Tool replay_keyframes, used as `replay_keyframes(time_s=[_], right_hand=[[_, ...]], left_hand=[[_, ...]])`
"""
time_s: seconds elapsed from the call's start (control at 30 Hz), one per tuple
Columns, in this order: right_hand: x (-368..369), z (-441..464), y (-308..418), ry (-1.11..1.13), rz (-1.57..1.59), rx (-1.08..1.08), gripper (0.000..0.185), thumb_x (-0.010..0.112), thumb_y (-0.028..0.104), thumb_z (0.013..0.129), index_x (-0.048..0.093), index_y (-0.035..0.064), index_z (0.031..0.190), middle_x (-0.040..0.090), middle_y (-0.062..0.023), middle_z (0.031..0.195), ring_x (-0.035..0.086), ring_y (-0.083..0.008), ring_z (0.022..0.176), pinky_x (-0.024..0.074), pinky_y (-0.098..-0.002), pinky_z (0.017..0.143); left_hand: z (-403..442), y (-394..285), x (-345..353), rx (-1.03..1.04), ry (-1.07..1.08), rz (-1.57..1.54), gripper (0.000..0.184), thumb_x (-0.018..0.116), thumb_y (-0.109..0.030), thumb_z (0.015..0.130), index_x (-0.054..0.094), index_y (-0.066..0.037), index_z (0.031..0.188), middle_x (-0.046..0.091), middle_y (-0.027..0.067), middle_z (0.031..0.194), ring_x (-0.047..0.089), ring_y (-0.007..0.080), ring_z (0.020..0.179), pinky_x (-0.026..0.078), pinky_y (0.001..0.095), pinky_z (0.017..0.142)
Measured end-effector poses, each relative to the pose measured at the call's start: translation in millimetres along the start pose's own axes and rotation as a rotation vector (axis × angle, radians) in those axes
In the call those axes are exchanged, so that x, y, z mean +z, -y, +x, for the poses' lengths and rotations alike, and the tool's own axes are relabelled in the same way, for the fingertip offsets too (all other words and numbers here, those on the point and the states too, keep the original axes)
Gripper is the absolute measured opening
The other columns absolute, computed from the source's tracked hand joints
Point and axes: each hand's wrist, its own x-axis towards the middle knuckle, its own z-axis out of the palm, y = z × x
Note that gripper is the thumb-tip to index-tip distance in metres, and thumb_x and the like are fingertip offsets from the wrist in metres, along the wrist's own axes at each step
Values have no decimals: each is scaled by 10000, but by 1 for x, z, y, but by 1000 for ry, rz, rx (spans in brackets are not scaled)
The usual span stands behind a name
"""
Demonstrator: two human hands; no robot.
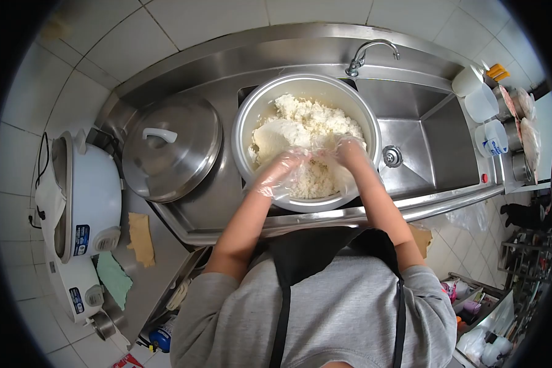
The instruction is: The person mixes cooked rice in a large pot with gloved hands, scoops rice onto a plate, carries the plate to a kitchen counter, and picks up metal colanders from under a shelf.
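Grip closure and hold can't be told through clear plastic gloves [275, 179], left hand [289, 162] and right hand [349, 151] in rice [316, 116] inside the pot [241, 126], right of the lid [187, 138]; near grains look loosened, left slab [277, 136] mostly unbroken.

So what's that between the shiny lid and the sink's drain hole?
A big round pot with white rice in it sits between the lid and the drain. You can see it in the head view.
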Motion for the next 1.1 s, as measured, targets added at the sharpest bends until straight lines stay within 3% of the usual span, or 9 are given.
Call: replay_keyframes(time_s=[0.03, 0.17, 0.27, 0.37, 0.43, 0.57, 0.63, 0.93, 1.1], right_hand=[[6, -3, 1, -109, -135, -146, 441, 623, 441, 723, 609, 10, 814, 599, -217, 782, 592, -323, 776, 455, -388, 698], [26, -17, 40, 421, 143, 48, 374, 620, 400, 735, 644, 32, 801, 629, -150, 828, 596, -287, 808, 463, -364, 718], [61, -29, 41, 414, 573, 341, 388, 613, 361, 753, 628, 16, 932, 633, -141, 870, 593, -238, 823, 453, -325, 743], [67, -22, 44, 539, 1081, 422, 475, 618, 360, 754, 576, -5, 1056, 610, -145, 977, 559, -201, 890, 424, -312, 797], [88, -23, 45, 584, 1386, 503, 540, 626, 372, 748, 541, -16, 1114, 580, -142, 1060, 526, -185, 946, 399, -308, 837], [97, -7, 49, 665, 1172, 649, 519, 625, 387, 750, 562, 4, 1095, 550, -117, 1108, 499, -179, 993, 378, -306, 864], [79, -8, 58, 667, 1193, 717, 518, 627, 387, 747, 564, 8, 1094, 554, -118, 1098, 503, -183, 985, 381, -302, 858], [55, -12, 70, 616, 1059, 641, 498, 638, 369, 739, 576, -16, 1047, 592, -121, 1000, 542, -202, 866, 420, -322, 768], [150, -19, 55, 416, 871, 381, 435, 615, 345, 740, 599, -22, 974, 602, -144, 948, 552, -214, 815, 428, -348, 727]], left_hand=[[-4, -8, 0, -45, -93, 97, 409, 606, -265, 779, 537, 30, 1054, 590, 63, 927, 560, 158, 711, 454, 263, 628], [17, 8, -37, 44, -279, 933, 306, 601, -269, 766, 611, -2, 917, 626, 111, 874, 584, 213, 773, 461, 298, 693], [47, 53, -74, 116, -336, 1168, 297, 608, -242, 737, 605, -6, 916, 634, 135, 863, 599, 239, 800, 462, 329, 716], [32, 18, -45, -185, -475, 992, 322, 576, -282, 735, 610, -44, 949, 611, 168, 938, 591, 284, 859, 448, 353, 776], [43, 39, -60, -175, -454, 931, 326, 603, -275, 709, 616, -45, 938, 620, 164, 902, 600, 279, 833, 453, 344, 759], [53, 42, -74, -126, -386, 658, 294, 668, -244, 628, 632, -30, 826, 638, 142, 805, 616, 230, 732, 465, 311, 670], [54, 45, -77, -98, -442, 770, 313, 660, -269, 637, 631, -26, 831, 638, 145, 807, 616, 237, 734, 463, 312, 675], [58, 6, -47, -272, -479, 918, 273, 600, -204, 678, 630, 11, 843, 611, 217, 866, 605, 298, 829, 465, 355, 720], [90, 45, -52, -288, -559, 1140, 226, 515, -147, 715, 619, 15, 834, 599, 229, 892, 587, 325, 878, 460, 391, 747]])
